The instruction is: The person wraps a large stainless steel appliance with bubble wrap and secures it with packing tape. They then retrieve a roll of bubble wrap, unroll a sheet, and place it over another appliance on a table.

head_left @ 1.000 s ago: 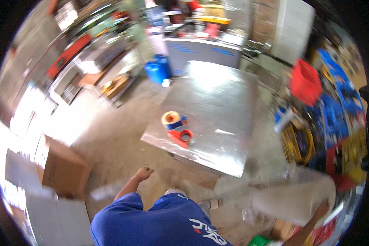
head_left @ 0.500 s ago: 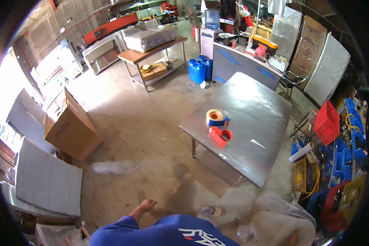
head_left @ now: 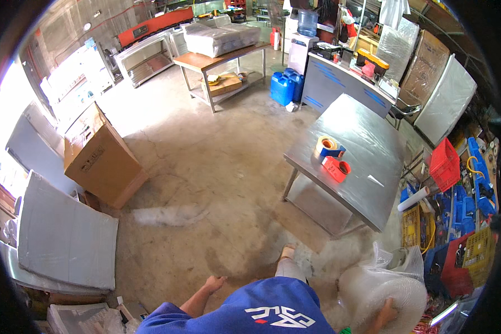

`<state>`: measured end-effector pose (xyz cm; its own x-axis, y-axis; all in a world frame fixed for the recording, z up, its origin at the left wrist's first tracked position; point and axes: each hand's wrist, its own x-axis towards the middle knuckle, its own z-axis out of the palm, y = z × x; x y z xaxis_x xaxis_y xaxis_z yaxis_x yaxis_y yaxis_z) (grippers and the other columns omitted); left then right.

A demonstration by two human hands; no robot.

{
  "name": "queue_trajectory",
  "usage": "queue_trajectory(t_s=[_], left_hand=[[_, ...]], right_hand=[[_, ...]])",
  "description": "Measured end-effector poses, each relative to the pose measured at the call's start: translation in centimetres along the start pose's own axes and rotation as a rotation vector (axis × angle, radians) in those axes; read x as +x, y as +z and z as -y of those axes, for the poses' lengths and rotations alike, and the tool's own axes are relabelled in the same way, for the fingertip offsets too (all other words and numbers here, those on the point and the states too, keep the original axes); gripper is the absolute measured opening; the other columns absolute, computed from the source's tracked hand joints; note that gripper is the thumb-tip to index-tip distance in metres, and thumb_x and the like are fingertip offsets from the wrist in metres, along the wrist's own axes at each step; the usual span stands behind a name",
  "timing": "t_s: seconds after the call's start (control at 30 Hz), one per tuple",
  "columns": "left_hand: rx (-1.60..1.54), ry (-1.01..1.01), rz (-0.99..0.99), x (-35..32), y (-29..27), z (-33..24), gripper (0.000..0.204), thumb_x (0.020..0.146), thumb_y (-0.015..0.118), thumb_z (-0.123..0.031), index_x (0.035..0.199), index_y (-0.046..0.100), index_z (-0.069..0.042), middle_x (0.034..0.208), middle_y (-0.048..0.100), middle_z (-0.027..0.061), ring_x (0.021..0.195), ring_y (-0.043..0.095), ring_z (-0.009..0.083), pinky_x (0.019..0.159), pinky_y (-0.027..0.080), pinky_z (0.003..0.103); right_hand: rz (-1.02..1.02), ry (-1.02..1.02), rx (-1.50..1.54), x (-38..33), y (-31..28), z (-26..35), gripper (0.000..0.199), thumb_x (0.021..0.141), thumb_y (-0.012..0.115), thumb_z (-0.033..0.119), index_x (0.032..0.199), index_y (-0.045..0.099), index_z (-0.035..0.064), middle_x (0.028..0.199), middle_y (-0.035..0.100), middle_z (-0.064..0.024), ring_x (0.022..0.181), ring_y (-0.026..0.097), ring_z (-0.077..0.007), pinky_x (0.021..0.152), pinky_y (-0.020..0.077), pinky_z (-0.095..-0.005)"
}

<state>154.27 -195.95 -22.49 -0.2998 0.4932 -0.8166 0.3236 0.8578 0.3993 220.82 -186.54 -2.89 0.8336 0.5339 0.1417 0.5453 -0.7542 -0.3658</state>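
Note:
Low in the head view, my left hand (head_left: 216, 283) hangs over the concrete floor. Its fingers look loosely curled, and I see nothing in them. At lower right, my right hand (head_left: 388, 309) rests against a large roll of bubble wrap (head_left: 362, 289), gripping its side; some fingertips are hard to make out. A loose clear sheet stands up from the roll's top. Ahead on the right is a steel table (head_left: 356, 133) bearing a roll of tape (head_left: 327, 143) in a blue holder and a red tape dispenser (head_left: 336, 168).
A big cardboard box (head_left: 108, 161) and wrapped grey panels (head_left: 67, 231) stand on the left. A strip of clear plastic (head_left: 170, 215) lies on the floor. Crates, including a red one (head_left: 444, 164), and bins line the right. Farther off are a wooden-topped bench (head_left: 220, 60) and blue jugs (head_left: 283, 89).
My view has shifted, so the steel table sits farther right. My right hand shows more plainly on the bubble wrap roll, and one foot has come forward. My left hand remains low.

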Motion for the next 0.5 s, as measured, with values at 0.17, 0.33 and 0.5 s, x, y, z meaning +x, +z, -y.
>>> queue_trajectory(t_s=[0.17, 0.33, 0.5], left_hand=[[0.023, 0.378, 0.115, -0.5, -4.7, -11.3, 0.06, 0.093, 0.051, -0.055, 0.128, 0.063, -0.008, 0.127, 0.063, 0.0195, 0.121, 0.057, 0.0327, 0.103, 0.043, 0.039], [0.03, 1.025, 0.276, -1.7, -2.9, -25.8, 0.075, 0.099, 0.05, -0.049, 0.153, 0.024, -0.004, 0.156, 0.028, 0.0218, 0.144, 0.029, 0.0336, 0.117, 0.025, 0.041], [-0.345, 1.079, 0.421, 2.8, -5.2, -30.6, 0.072, 0.103, 0.04, -0.047, 0.157, 0.013, -0.007, 0.16, 0.019, 0.0159, 0.147, 0.019, 0.0295, 0.119, 0.018, 0.043]], right_hand=[[0.171, -0.246, 0.071, -8.2, -3.8, 10.5, 0.054, 0.069, 0.067, 0.032, 0.101, 0.066, -0.0105, 0.101, 0.068, -0.0291, 0.097, 0.063, -0.0449, 0.09, 0.0474, -0.0507], [0.666, -0.624, 0.184, -17.9, 2.3, 25.0, 0.05, 0.064, 0.071, 0.034, 0.089, 0.066, -0.0083, 0.097, 0.067, -0.0316, 0.095, 0.062, -0.0475, 0.098, 0.0385, -0.0527], [0.811, -1.019, -0.115, -21.1, 6.1, 38.6, 0.07, 0.066, 0.071, 0.056, 0.094, 0.069, -0.0076, 0.101, 0.067, -0.0321, 0.104, 0.063, -0.0452, 0.106, 0.0308, -0.0552]])
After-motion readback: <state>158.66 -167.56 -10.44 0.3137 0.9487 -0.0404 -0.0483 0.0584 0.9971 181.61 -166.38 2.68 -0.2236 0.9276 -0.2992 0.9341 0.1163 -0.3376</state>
